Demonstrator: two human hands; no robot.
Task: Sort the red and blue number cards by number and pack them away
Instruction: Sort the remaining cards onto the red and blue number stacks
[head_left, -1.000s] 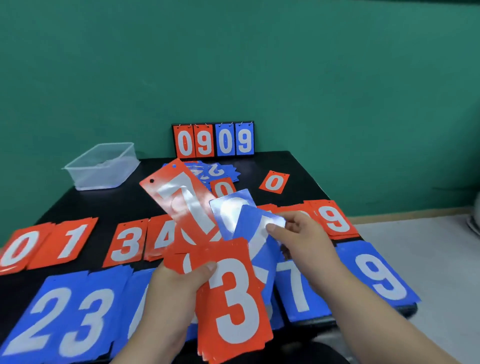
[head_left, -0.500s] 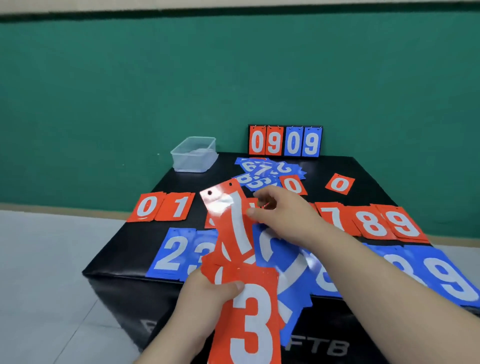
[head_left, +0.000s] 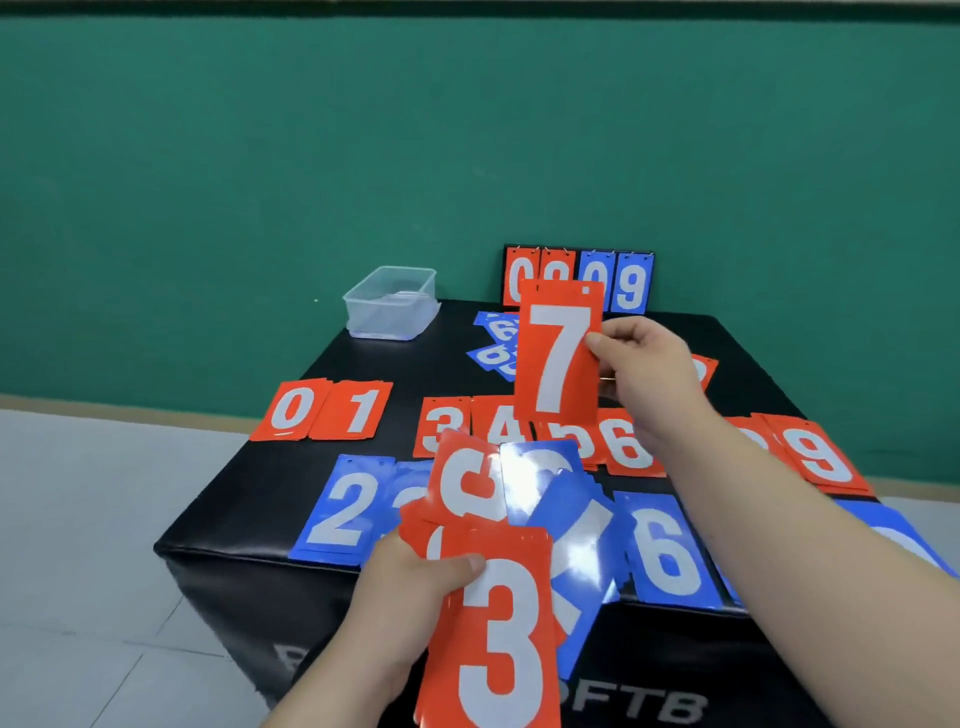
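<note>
Red glossy number card marked 7 (head_left: 558, 358) has come out of the fan since half a second ago. The right hand (head_left: 649, 374) pinches its right edge, thumb in front, and holds it upright over the far middle of the black padded table (head_left: 249, 499). The left hand (head_left: 410, 587) grips the fanned stack of red and blue cards (head_left: 498, 639) at the near edge, thumb across a red 3.

The cards look thin, light, bendy and slick with glare, so they probably slide on each other. An edge pinch suits one card; the fan needs a firm thumb.

Mid-table red row, left to right: red 0 pile (head_left: 291, 410), 1, 3, 4, 5, red 6 pile (head_left: 626, 441), red 9 pile (head_left: 815, 457). The 7 spot is hidden by the right forearm. Nearer are the blue 2 pile (head_left: 340, 512) and blue 6 pile (head_left: 665, 551).

A loose blue heap (head_left: 496, 356) lies far, behind the 7. A clear plastic tub (head_left: 389, 304) sits far left, and a flip scoreboard (head_left: 631, 283) stands at the far edge. Probably nothing blocks the drop.
</note>
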